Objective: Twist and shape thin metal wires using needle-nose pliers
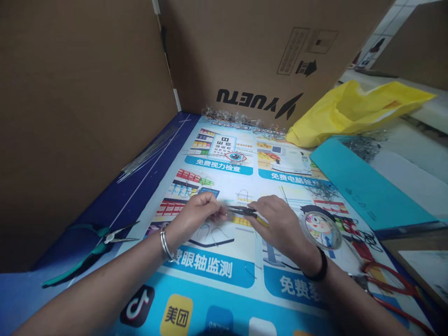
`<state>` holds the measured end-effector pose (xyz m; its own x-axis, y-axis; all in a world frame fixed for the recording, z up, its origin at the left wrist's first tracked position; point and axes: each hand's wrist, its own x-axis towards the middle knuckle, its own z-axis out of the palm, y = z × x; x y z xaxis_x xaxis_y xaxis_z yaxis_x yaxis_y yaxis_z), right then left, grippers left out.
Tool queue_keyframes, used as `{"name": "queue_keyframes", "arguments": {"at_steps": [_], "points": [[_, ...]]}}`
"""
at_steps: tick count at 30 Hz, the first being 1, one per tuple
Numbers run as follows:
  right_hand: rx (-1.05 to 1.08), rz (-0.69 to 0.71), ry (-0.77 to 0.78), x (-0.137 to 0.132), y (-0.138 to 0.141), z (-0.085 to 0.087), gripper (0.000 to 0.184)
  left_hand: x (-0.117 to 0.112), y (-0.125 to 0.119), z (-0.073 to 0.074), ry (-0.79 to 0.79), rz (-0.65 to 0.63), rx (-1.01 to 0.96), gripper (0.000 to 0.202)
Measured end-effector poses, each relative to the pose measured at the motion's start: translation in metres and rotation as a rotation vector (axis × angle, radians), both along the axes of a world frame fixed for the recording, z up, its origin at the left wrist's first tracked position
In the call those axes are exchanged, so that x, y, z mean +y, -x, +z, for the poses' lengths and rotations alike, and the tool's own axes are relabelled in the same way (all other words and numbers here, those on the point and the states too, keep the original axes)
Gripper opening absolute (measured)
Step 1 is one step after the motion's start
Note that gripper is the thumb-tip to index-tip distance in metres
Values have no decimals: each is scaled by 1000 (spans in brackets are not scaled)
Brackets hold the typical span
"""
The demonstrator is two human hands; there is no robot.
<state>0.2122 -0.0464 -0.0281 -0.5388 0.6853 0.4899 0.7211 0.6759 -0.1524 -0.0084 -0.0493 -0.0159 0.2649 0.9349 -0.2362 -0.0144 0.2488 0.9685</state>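
My left hand (199, 212), a silver bangle on its wrist, is closed in a pinch on a thin bent wire piece (224, 214) over the printed poster (224, 275). My right hand (280, 224), with a black wristband, grips small pliers (245, 211) with yellow handles; their dark jaws point left and meet the wire at my left fingertips. Thin curved wires (213, 231) lie on the poster just below my hands.
Green-handled pliers (94, 247) lie at left on the blue surface. Straight wires (150, 151) lean near the cardboard wall (70, 116). A tape roll (322, 228), red-handled tool (385, 275), teal sheet (364, 186), yellow bag (350, 112) and wire bits (238, 116) sit around.
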Motion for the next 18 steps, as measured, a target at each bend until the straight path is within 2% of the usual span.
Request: {"name": "queue_keyframes", "arguments": {"at_steps": [3,7,13,18], "points": [[-154,19,-183,-4,2,3,15,0,-1,0,64,19,-62,16],[-289,58,-328,-8,3,4,16,-1,-3,-1,116,28,-91,15],[-321,91,-427,-12,3,6,18,-3,-4,-5,193,9,-193,17],[-332,115,-446,-13,7,10,15,-4,-7,-2,232,4,-256,19]]}}
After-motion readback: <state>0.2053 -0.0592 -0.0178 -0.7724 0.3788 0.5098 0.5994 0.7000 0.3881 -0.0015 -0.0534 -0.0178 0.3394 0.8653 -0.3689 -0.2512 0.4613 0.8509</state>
